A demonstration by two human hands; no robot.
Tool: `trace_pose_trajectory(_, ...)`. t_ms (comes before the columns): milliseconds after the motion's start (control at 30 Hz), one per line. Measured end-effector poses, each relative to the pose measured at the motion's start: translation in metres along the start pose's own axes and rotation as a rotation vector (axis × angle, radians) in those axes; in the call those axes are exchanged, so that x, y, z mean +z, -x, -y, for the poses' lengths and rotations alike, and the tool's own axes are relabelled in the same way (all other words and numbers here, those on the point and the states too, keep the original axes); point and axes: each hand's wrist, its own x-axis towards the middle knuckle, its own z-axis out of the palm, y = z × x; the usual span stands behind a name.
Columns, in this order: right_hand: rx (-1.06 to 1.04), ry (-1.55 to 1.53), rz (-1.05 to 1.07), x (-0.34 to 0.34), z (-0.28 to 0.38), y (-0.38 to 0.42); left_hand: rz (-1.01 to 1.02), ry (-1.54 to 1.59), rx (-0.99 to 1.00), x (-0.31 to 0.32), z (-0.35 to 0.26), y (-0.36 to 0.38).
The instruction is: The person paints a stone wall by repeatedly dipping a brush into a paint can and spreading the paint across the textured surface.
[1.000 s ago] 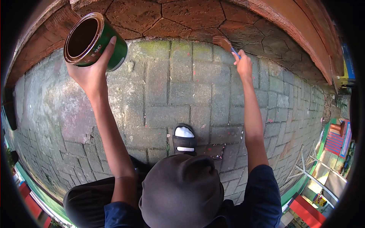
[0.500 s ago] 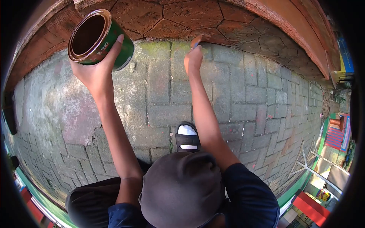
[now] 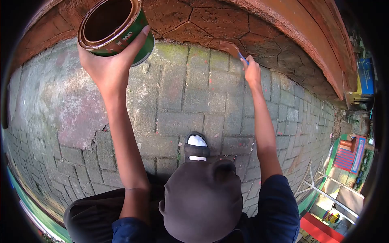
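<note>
My left hand is wrapped round a green paint can, tilted so its open mouth shows a brown-coated inside. My right hand grips the blue handle of a paintbrush. Brown paint covers the brush's bristles, which touch the foot of the reddish-brown wall, just above the paving. Dark lines divide the wall's face into stone-like shapes.
Grey paving blocks cover the ground, mossy along the wall. My sandalled foot is below the hands. A metal frame and a blue and yellow sign stand at the right.
My right hand has moved right with the paintbrush, whose bristles now point left along the wall's foot. The paint can in my left hand sits slightly higher and further right in view.
</note>
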Motion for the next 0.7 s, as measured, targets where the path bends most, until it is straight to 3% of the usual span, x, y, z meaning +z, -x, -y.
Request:
trace_pose_trajectory(167,0.138,0.092,-0.001,0.0,-0.049,0.008,-0.009,0.005,-0.004,0.003,-0.001,0.005)
trace_pose_trajectory(267,0.437,-0.051,-0.057,0.014,-0.098,0.012,0.034,0.022,-0.031,0.003,-0.006,0.006)
trace_pose_trajectory(367,0.496,-0.14,-0.181,0.032,-0.104,0.015,0.029,-0.021,-0.006,0.003,-0.008,0.009)
trace_pose_trajectory(500,0.452,-0.174,-0.268,0.077,-0.043,0.01,0.043,-0.032,-0.032,0.01,-0.011,0.011)
trace_pose_trajectory(533,0.454,-0.265,-0.17,0.068,-0.004,0.012,0.056,-0.035,-0.049,0.011,-0.013,0.01)
trace_pose_trajectory(700,0.469,-0.407,-0.135,0.068,0.103,0.019,0.046,-0.017,-0.062,0.017,-0.016,0.012)
